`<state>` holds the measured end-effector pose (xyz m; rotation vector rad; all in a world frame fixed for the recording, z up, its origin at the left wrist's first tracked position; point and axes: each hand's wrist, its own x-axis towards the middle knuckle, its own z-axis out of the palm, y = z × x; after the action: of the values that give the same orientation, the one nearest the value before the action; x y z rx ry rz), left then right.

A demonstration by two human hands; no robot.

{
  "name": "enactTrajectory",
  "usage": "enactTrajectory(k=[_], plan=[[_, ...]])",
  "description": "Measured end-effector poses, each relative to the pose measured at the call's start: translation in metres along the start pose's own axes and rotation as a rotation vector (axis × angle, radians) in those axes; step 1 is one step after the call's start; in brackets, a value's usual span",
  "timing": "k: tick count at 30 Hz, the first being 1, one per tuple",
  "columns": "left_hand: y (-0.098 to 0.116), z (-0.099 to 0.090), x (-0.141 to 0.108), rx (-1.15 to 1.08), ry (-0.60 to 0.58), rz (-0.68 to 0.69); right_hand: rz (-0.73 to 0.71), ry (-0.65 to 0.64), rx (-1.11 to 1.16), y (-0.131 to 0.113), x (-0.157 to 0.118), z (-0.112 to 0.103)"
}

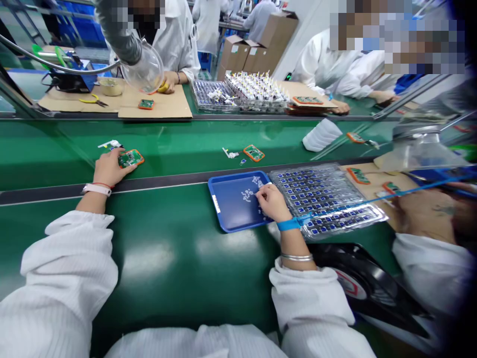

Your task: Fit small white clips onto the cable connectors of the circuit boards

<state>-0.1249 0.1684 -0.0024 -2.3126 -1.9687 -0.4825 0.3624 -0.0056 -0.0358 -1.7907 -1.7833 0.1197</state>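
Observation:
My left hand lies on the green conveyor belt, its fingers on the edge of a green circuit board with an orange frame. A small white connector part lies just beyond that hand. My right hand rests at the right edge of a blue plastic tray, among small white parts. Its fingertips are close together, and I cannot tell whether they hold a part. A second orange-framed board lies on the belt, with a white part beside it.
A clear tray of blue components adjoins the blue tray. To the right, a co-worker's hand rests by boards on cardboard. A black fan stands below. Beyond the belt are a stack of white cups, co-workers and cardboard boxes.

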Motion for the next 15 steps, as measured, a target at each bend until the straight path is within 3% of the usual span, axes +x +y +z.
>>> enactTrajectory(k=[8, 15], plan=[[0.019, -0.002, -0.007, -0.212, 0.334, 0.183, -0.101, -0.019, 0.025, -0.012, -0.007, 0.005], [0.036, -0.008, -0.015, -0.132, 0.291, 0.072, -0.084, -0.019, 0.033, -0.009, -0.007, 0.007]])
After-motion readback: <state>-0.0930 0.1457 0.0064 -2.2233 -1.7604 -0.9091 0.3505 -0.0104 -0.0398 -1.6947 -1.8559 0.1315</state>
